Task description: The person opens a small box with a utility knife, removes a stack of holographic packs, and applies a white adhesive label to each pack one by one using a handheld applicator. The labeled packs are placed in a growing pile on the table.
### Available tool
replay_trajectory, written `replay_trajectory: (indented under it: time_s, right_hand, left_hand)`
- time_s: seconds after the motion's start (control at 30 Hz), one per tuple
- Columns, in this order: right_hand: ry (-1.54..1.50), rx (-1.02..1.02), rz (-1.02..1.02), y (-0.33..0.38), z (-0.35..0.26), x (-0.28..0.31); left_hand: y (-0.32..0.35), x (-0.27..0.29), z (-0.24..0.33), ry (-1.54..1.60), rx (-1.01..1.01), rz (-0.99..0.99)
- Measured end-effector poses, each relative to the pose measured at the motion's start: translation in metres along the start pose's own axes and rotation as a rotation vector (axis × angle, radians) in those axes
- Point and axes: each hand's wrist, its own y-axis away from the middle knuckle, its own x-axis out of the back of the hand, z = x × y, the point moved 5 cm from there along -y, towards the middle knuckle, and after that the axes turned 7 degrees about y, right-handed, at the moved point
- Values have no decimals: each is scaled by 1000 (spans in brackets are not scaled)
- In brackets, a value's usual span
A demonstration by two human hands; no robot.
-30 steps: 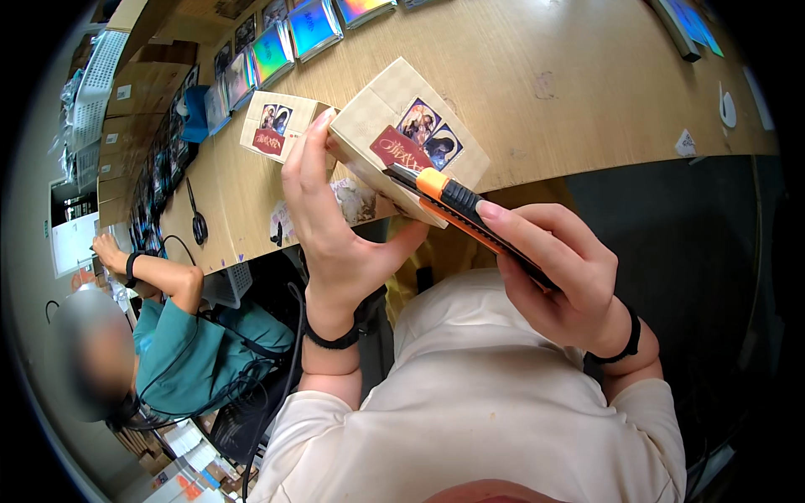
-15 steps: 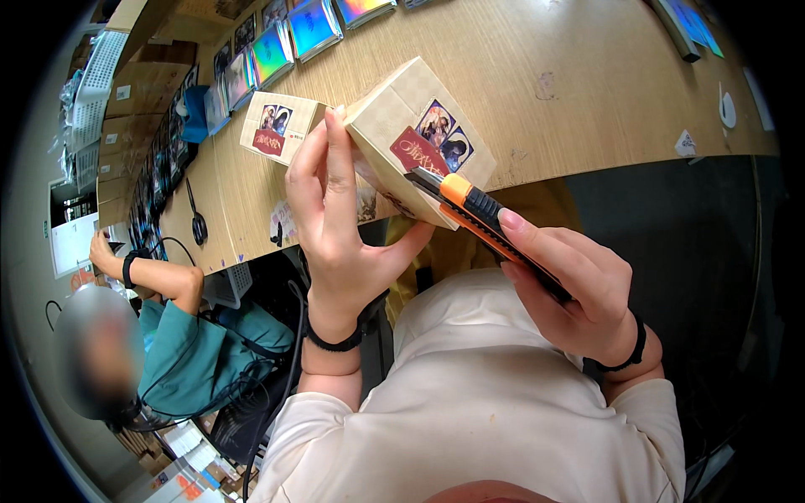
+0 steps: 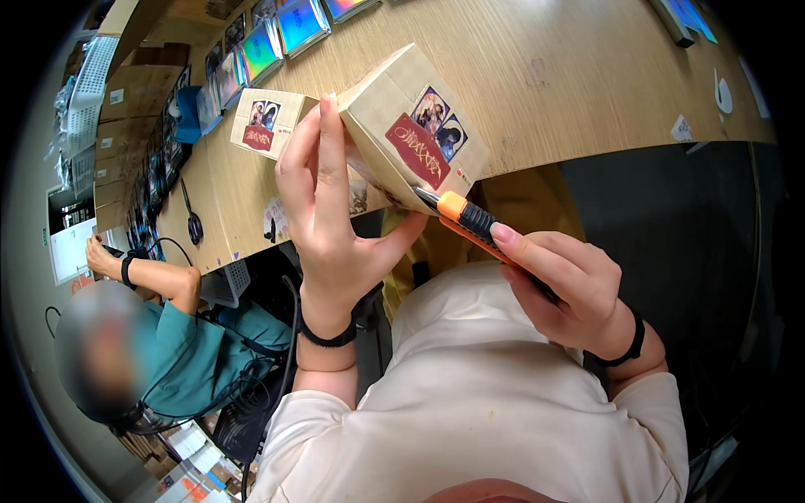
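My left hand [image 3: 331, 214] holds a tan cardboard box [image 3: 411, 126] tilted up off the wooden table, fingers along its left side and thumb under its lower edge. The box carries a red label and small picture stickers. My right hand [image 3: 562, 285] grips an orange and black utility knife [image 3: 470, 220], whose blade tip touches the box's lower edge near the red label. A second, similar tan box [image 3: 267, 123] lies on the table just left of my left hand.
The wooden table [image 3: 553, 75] holds rows of shiny iridescent cards [image 3: 289, 29] along its far side. To my left a person in a teal shirt [image 3: 193, 352] sits at the same table. Cardboard boxes and a white basket [image 3: 88, 80] stand at far left.
The knife has slid down and right along the box's lower edge, away from the label. My left hand has tipped the box a little more upright.
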Motion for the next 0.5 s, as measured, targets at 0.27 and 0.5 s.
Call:
replay_trajectory:
  time_s: [0.27,0.5]
  right_hand:
    - [-107,-386,233,11,34,83]
    - [417,-585,634,29,129,279]
  left_hand:
    - [5,3,-11,26,156,70]
    - [-2,-13,-20,535,386,117]
